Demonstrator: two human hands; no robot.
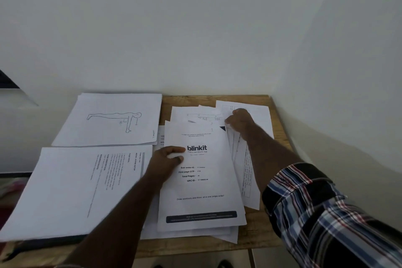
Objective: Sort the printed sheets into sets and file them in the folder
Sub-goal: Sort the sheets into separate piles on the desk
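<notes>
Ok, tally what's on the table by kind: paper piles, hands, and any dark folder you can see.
Paper piles: 3, the push-up drawing pile, the task description pile and the loose blinkit pile.
Hands: 2, left hand holds the blinkit sheet's edge, right hand rests on far sheets.
Dark folder: 1, an edge under the task description pile.
Total: 6
</notes>
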